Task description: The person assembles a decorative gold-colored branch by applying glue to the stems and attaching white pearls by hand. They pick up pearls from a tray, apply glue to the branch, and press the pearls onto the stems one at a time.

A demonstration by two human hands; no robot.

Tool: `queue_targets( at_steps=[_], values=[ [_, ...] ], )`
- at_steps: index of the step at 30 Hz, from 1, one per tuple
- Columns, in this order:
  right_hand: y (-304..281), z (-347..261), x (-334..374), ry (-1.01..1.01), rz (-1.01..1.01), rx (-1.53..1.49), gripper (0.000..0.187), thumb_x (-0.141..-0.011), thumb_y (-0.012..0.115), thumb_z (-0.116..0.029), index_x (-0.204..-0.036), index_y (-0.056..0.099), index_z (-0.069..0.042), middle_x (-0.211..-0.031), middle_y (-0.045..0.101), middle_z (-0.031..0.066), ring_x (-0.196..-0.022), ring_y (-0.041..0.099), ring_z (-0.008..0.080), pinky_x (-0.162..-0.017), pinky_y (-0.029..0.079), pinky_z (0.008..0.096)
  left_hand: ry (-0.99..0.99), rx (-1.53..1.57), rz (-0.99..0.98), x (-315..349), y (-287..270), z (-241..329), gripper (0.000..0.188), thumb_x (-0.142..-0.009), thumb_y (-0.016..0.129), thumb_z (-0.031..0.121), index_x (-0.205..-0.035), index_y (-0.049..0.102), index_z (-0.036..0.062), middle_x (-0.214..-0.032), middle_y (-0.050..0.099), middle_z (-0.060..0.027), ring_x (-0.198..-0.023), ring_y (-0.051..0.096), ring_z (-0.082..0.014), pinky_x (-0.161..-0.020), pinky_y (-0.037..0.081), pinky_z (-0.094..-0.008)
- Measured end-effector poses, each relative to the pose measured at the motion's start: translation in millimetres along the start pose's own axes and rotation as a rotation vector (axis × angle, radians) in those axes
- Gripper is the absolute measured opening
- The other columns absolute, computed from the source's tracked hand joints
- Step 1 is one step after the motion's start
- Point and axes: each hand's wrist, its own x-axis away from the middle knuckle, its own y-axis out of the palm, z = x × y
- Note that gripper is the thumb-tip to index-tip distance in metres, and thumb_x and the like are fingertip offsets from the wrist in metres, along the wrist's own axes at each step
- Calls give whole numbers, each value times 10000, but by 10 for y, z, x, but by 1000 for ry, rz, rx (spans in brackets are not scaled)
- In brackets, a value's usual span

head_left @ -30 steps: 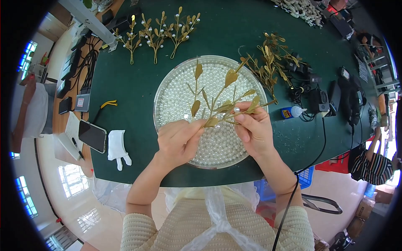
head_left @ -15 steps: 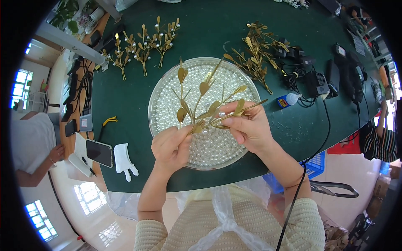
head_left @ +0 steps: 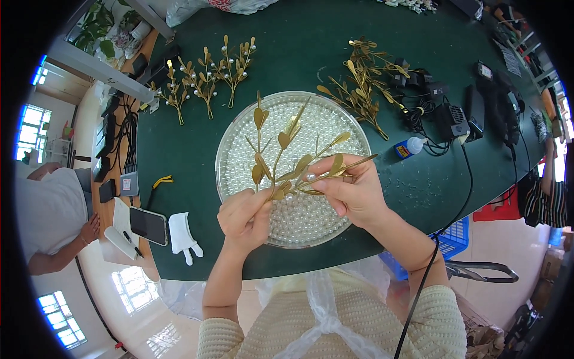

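Over a round tray (head_left: pixel 222 139) of loose white pearl beads (head_left: pixel 299 224), both my hands hold one gold leaf branch (head_left: pixel 283 141). My left hand (head_left: pixel 245 220) is closed on its lower stem. With thumb and fingers, my right hand (head_left: pixel 354 190) pinches a side twig, beside a pearl bead (head_left: pixel 310 177) that sits by the fingertips. Whether the fingers also grip that bead, I cannot tell. Beyond the tray to the left lie gold branches with pearls (head_left: pixel 203 81). At the far right is a pile of gold branches (head_left: pixel 362 78), apparently without pearls.
A small glue bottle (head_left: pixel 409 148) lies right of the tray, near black adapters and cables (head_left: pixel 448 116). Leftward are a white cloth piece (head_left: pixel 183 233), a phone (head_left: pixel 149 225) and yellow-handled pliers (head_left: pixel 161 180). A cable crosses my right forearm. Another person (head_left: pixel 54 215) sits at left.
The whole view has shifted slightly, so the table things sit a little lower. Both hands keep their hold on the branch, with hardly any movement relative to the tray.
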Motion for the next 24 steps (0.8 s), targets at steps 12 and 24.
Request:
queue_targets(
  at_steps=[12, 24],
  values=[
    [12, -37, 29, -2, 1, 21, 195, -696, 576, 123, -874, 615, 54, -763, 625, 120, -371, 440, 61, -351, 314, 168, 20, 31, 7, -8, 4, -8, 143, -709, 617, 8, -852, 615, 2, -508, 445, -46, -403, 410, -152, -388, 301, -260],
    [9, 24, 17, -16, 29, -44, 203, -698, 587, 113, -894, 598, 56, -714, 621, 109, -371, 437, 49, -339, 307, 159, 19, 20, 8, -23, 2, 5, 149, -703, 619, -5, -853, 613, 0, -523, 473, -55, -400, 414, -161, -389, 313, -261]
  ],
)
